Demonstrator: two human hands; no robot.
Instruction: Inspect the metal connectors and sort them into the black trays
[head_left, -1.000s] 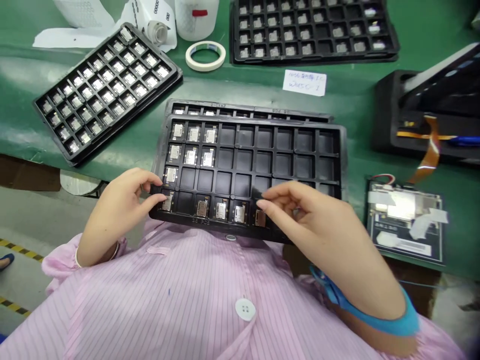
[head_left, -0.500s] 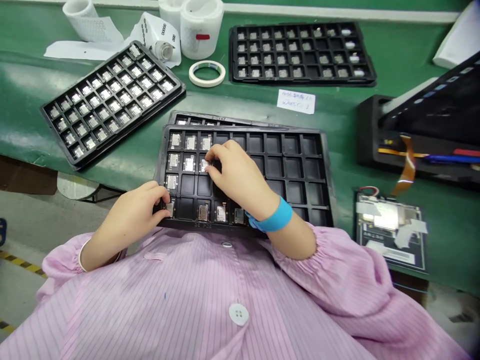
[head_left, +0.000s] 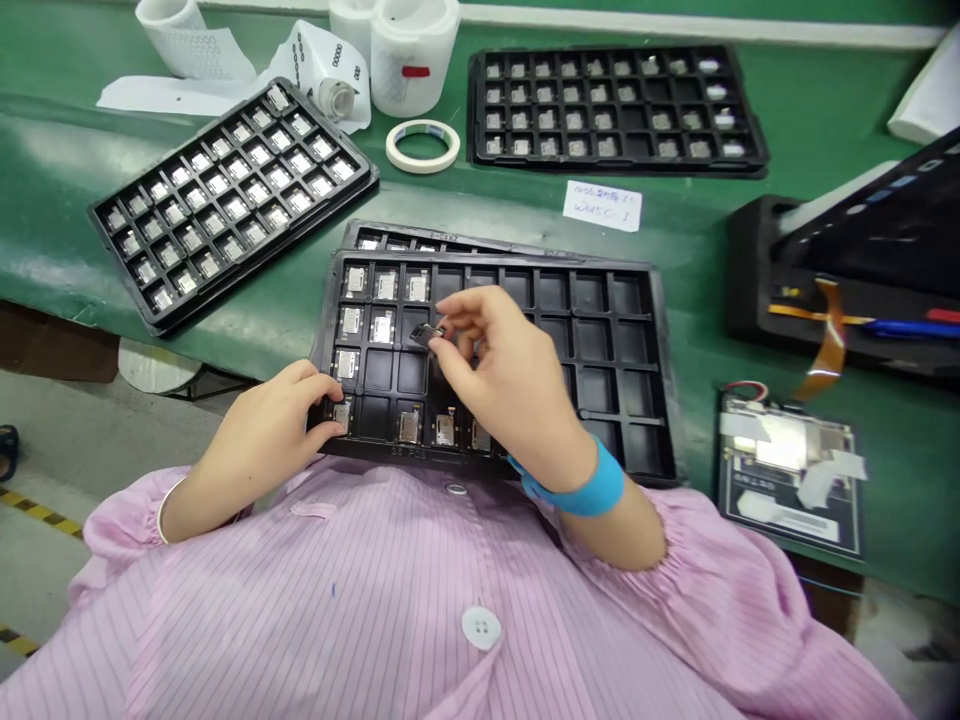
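A black compartment tray (head_left: 664,400) lies in front of me, on top of another tray that shows at its back edge. Small silvery parts sit in its left columns and along its front row; many pockets on the right hold nothing. Between the thumb and fingers of my right hand (head_left: 510,370) is a small dark part (head_left: 425,335), tilted above the second row. My left hand (head_left: 274,425) grips the tray's front left corner, thumb and fingertips beside the part in the corner pocket.
Filled trays lie at the back left (head_left: 154,325) and back right (head_left: 615,165). Near them are a tape ring (head_left: 422,165), white rolls (head_left: 412,60) and a handwritten label (head_left: 602,205). At right are a black box (head_left: 757,290) and an electronic module (head_left: 791,480).
My right hand has lifted a small part out of its second-row pocket and turned it. My left hand stays at the tray corner. The whole view has shifted slightly.
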